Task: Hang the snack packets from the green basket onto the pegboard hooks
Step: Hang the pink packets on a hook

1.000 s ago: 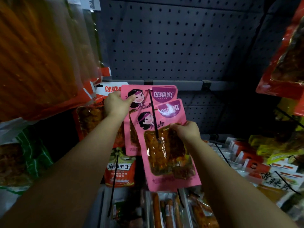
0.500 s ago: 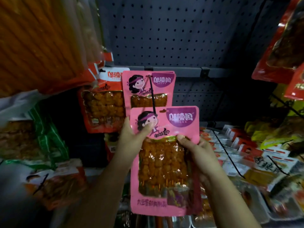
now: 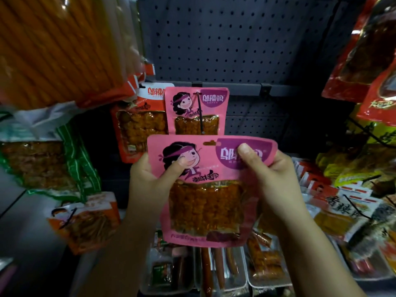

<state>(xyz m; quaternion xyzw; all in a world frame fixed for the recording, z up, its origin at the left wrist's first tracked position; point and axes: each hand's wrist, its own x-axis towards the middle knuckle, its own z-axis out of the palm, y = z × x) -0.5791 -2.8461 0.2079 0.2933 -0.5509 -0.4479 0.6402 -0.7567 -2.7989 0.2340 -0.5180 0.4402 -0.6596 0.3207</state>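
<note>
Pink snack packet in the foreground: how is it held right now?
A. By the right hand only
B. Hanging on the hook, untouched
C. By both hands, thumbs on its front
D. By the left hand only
C: the left hand and right hand both grip the pink snack packet, thumbs on its front, below the hook.

We see a glossy pink plastic packet (image 3: 205, 189) with a clear, shiny window over rough, oily-looking pieces. Behind it we see a matt dark perforated pegboard (image 3: 235, 39), seemingly painted metal, and a thin black hook (image 3: 201, 112).
</note>
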